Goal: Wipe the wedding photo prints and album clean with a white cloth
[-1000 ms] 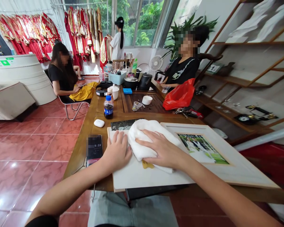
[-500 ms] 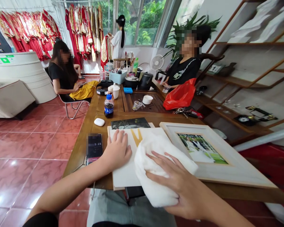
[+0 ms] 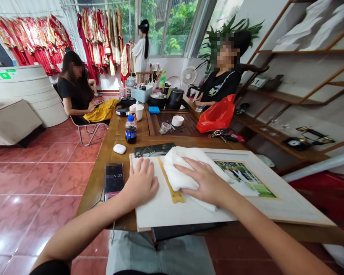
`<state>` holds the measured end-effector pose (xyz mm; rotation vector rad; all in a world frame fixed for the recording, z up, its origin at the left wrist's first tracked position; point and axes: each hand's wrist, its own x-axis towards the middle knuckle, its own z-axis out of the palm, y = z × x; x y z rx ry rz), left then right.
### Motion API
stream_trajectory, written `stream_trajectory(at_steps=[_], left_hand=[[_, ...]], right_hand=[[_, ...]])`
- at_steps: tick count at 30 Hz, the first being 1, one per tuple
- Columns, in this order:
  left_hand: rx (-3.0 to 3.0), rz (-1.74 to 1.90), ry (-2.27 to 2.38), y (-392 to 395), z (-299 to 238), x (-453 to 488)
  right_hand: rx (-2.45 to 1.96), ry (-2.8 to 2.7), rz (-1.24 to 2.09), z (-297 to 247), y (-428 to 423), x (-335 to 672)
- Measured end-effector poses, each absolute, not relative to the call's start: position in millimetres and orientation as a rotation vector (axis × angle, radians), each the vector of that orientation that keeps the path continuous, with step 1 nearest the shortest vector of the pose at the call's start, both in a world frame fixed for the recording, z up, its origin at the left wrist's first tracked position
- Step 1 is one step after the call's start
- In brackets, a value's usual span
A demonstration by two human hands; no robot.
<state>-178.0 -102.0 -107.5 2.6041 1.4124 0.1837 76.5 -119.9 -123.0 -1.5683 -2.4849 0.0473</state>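
The right hand (image 3: 206,180) has come back up onto the white towel (image 3: 180,168), pressing it open-palmed, not clenched, on the white board (image 3: 172,210) at lower centre. The left hand (image 3: 141,183) lies flat, grasping nothing. A yellow strip (image 3: 172,187) remains uncovered beside the towel, and the framed photo (image 3: 292,200) lies to the right.

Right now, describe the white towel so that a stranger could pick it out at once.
On the long wooden table, a flat white board lies against a framed photo. On that board, under the right hand, sits a crumpled white towel, soft and bunched, with a yellow strip running along its left side.
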Motion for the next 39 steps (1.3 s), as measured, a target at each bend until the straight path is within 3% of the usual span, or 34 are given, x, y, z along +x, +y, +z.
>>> stream_trajectory(at_steps=[8, 23, 39], left_hand=[[2.588, 0.166, 1.416, -103, -104, -177], [2.596, 0.215, 1.402, -101, -110, -178], [2.588, 0.215, 1.416, -101, -109, -178]], right_hand=[[-1.721, -2.340, -0.023, -126, -108, 70], [-1.374, -2.474, -0.235, -146, -198, 101], [-1.734, -2.252, -0.129, -131, -102, 91]])
